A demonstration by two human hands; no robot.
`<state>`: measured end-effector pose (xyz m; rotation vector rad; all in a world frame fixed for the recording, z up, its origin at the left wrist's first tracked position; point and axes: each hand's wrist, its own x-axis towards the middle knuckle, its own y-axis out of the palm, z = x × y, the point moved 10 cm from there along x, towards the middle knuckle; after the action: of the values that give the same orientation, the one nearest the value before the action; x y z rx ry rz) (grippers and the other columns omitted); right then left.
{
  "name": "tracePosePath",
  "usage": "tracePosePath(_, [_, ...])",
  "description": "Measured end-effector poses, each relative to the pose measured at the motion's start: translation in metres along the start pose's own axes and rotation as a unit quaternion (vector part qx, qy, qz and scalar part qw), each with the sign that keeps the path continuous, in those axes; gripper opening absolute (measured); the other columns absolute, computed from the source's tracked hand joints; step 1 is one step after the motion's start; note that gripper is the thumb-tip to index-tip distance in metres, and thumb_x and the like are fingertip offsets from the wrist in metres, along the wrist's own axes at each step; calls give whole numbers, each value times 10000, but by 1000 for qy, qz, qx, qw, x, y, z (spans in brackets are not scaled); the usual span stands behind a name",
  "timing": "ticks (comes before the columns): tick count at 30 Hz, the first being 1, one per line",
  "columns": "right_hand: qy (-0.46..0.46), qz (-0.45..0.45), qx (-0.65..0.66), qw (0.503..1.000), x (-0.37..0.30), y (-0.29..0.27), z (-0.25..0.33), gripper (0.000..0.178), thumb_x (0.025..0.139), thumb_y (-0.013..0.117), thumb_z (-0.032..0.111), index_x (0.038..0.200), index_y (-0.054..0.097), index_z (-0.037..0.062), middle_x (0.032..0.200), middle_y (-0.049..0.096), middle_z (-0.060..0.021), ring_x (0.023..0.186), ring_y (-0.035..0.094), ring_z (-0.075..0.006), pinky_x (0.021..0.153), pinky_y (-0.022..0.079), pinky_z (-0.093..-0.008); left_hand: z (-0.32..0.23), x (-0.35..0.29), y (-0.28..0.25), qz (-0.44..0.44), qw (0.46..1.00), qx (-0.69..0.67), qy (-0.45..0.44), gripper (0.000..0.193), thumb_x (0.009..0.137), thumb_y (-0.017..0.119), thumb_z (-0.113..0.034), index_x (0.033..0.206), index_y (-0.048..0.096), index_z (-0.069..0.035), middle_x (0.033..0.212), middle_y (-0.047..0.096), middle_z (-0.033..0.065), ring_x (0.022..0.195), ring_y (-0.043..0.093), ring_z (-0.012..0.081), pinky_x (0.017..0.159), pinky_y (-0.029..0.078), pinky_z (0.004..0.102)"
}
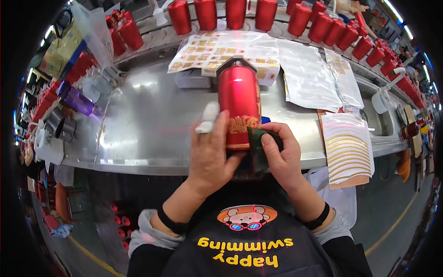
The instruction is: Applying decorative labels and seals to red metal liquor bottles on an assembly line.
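Note:
A glossy red bottle (237, 94) lies in front of me over the steel worktop, its far end against a grey angular metal holder (224, 67). Gold decoration (244, 123) runs round its near part. My left hand (207, 159) is closed along the bottle's left side, the thumb under its near end. White covers (210, 113) sit on some of its fingertips. Between the thumb and fingers of my right hand (286, 159) is a dark green, cloth-like piece (259, 150), pressed to the bottle's lower right side. The bottle's underside is hidden.
Sheets with gold prints (207, 51) lie at the back, white sheets (307, 76) to their right. A stack of gold-striped strips (348, 147) overhangs the front edge. Several red bottles (235, 14) line the conveyor behind. A purple bottle (76, 99) lies left; a sink (380, 122) is right.

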<state>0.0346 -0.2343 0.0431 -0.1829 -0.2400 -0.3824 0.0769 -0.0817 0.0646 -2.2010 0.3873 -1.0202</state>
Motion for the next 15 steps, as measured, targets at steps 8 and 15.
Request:
tracePosePath(8, [31,23,8,999,-3,2,-5,168,966,567,104,1105,565,11,911,600,-1,810,523,-43,733,448,-198,25,-7,10,31,995,-94,-29,853,768,767,-230,1470,327,-29,1424,431,223,1296,426,393,1116,241,543])
tracePosePath(15, [38,14,30,999,-5,-8,-11,161,962,564,99,1097,569,11,887,586,13,797,507,-32,731,436,-189,7,-1,15,31,997,37,55,892,727,796,-258,1464,345,-39,1483,361,222,1361,331,419,1123,225,542])
